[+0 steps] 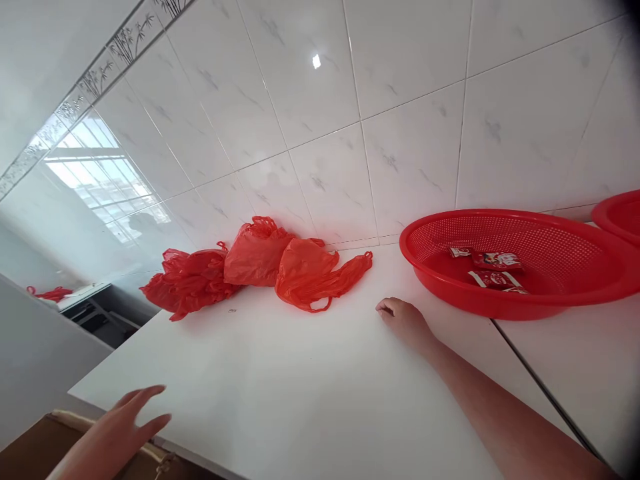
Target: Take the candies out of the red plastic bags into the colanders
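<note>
My left hand [127,427] hovers at the lower left, by the near edge of the white table [300,387], with thumb and fingers spread and nothing between them. My right hand [404,321] is over the table just left of a large red basket [480,303], its fingers curled together; whatever they may hold is hidden. In the basket lie several small red-and-white packets [495,280]. Against the wall, left of my right hand, sit red plastic bags: a crumpled bundle [193,280], a rounder full-looking one [255,253] and one with loose handles [305,273].
A second red basket [625,213] shows at the right edge. Below my left hand is an open cardboard box [35,447]. A tiled wall [410,147] stands behind the table, and a dark seam [540,387] runs between table sections.
</note>
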Tool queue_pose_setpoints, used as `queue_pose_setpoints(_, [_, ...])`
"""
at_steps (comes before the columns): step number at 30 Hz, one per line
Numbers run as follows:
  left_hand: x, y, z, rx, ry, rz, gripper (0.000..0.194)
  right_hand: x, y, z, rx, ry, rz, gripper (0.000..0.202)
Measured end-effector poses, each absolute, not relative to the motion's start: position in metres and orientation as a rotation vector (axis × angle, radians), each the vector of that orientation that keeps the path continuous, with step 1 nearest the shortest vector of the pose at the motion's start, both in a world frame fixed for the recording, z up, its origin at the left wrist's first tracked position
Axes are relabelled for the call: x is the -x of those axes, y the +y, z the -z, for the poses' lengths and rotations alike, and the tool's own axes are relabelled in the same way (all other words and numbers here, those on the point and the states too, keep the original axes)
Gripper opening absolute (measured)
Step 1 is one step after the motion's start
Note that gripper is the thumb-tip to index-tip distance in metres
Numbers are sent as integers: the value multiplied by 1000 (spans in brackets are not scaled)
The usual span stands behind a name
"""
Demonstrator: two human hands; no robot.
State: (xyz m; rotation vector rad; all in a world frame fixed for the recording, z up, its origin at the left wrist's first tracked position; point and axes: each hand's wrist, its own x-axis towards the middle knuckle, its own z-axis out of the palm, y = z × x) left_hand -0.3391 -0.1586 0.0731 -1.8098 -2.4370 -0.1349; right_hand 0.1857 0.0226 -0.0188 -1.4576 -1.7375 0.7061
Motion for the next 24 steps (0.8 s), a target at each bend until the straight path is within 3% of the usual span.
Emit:
queue_pose_setpoints(4, [263, -104, -77, 2091, -2345, 133, 52, -186, 23, 18, 1446, -1738, -728, 17])
queue_pose_setpoints(13, [88, -2, -69, 2586, -2057, 529, 32, -189, 27, 19, 1392, -1670, -805, 16])
queue_pose_setpoints(20, [30, 62, -31, 2690, -2152, 631, 52, -190, 30, 22, 1341, -1663, -799, 16])
queue_pose_setpoints(24, [20, 56, -13, 2654, -1895, 681, 53, -191, 32, 22, 1333, -1570, -807, 19])
